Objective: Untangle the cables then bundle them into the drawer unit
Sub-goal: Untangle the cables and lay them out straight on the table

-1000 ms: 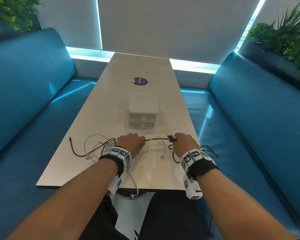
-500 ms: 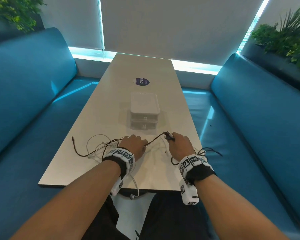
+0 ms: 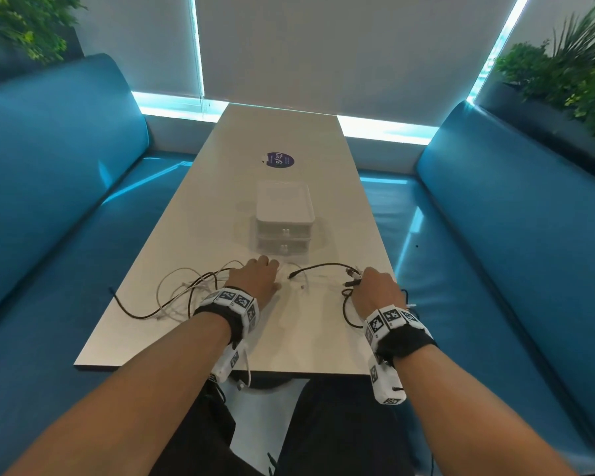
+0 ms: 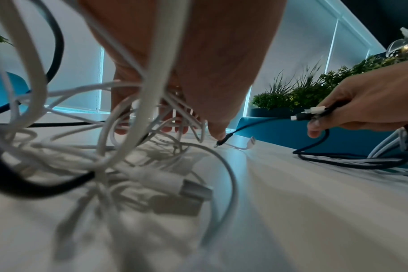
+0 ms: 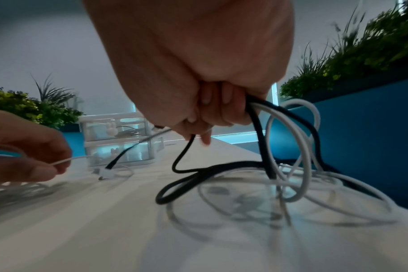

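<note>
A tangle of white cables [image 3: 182, 286] with a dark strand lies on the table [image 3: 306, 338] by its left edge. My left hand [image 3: 258, 273] rests over the tangle's right side, and its curled fingers [image 4: 124, 127] hold several white strands. My right hand [image 3: 364, 280] grips the plug ends and loops of a black cable [image 3: 323, 265] and white cables [image 5: 300, 139]. The black cable arches left from it to a free end on the table between the hands. The clear two-drawer unit [image 3: 284, 214] stands just beyond the hands with both drawers closed.
A round dark sticker [image 3: 280, 160] lies on the table beyond the drawer unit. Blue bench seats [image 3: 49, 201] run along both sides, with plants [image 3: 571, 73] behind their backs. Cable loops hang over the table's right edge [image 3: 404, 297] beside my right hand.
My hands have moved apart. The black cable that stretched between them has come free of the left hand, and its end now lies loose on the table.
</note>
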Demonstrator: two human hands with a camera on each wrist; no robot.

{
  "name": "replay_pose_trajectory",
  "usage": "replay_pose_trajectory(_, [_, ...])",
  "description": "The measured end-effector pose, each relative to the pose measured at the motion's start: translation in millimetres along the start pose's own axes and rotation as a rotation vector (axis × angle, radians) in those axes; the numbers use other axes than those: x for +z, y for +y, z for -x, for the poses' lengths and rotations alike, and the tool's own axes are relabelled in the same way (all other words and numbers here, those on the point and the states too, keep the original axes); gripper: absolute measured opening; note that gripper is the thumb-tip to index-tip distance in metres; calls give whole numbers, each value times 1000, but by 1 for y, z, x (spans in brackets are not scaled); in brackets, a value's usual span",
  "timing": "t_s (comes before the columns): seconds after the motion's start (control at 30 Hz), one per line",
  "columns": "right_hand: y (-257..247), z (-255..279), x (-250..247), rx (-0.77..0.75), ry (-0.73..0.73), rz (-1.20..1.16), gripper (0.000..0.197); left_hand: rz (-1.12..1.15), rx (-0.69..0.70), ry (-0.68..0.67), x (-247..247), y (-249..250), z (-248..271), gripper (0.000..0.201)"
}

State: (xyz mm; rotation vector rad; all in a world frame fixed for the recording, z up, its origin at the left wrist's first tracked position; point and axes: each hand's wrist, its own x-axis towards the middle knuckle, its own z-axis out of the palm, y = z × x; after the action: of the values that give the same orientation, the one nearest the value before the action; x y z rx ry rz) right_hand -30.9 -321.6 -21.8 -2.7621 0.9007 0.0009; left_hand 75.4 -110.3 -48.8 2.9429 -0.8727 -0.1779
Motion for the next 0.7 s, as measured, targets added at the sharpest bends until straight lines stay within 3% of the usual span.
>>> replay_pose_trajectory(0.2, [-4,6,8,-94,67,-201,39,-131,-35,-3,5,5,1,34])
replay_pose_trajectory(0.43, [-6,3,18,-186,-99,-152,22,-87,131,224,8,20,5,53])
replay_pose_trajectory(0.57, [-5,4,17,-200,-103,-174,24,6,306,88,8,33,6,57])
replay_pose_trajectory(0.7, [-4,5,13,-212,-131,-172,26,-100,344,30,9,42,4,35])
